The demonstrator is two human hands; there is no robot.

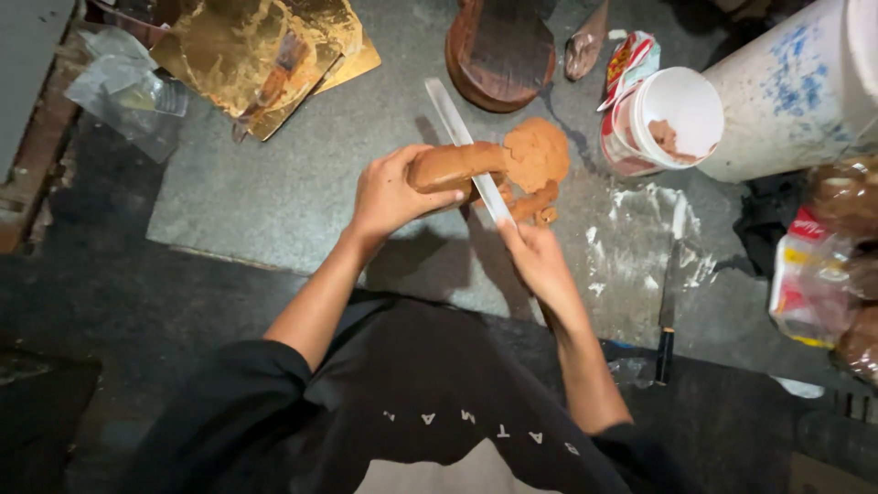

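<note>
My left hand [391, 194] grips one end of a brown, log-shaped lump of dough [455, 166] just above the grey stone slab [274, 197]. My right hand [533, 256] holds the near end of a long clear flat strip [468, 149], which lies diagonally across the log. Beyond the strip a rounder mass of the same brown dough [536, 154] rests on the slab, with small scraps [535, 205] below it.
A white tub with brown paste [668, 119] and a large white bucket [791, 87] stand at the right. A knife [668, 297] lies beside spilled white powder [640, 240]. Gold boards [261, 55], a dark wooden block [500, 52] and plastic bags [823, 265] ring the slab.
</note>
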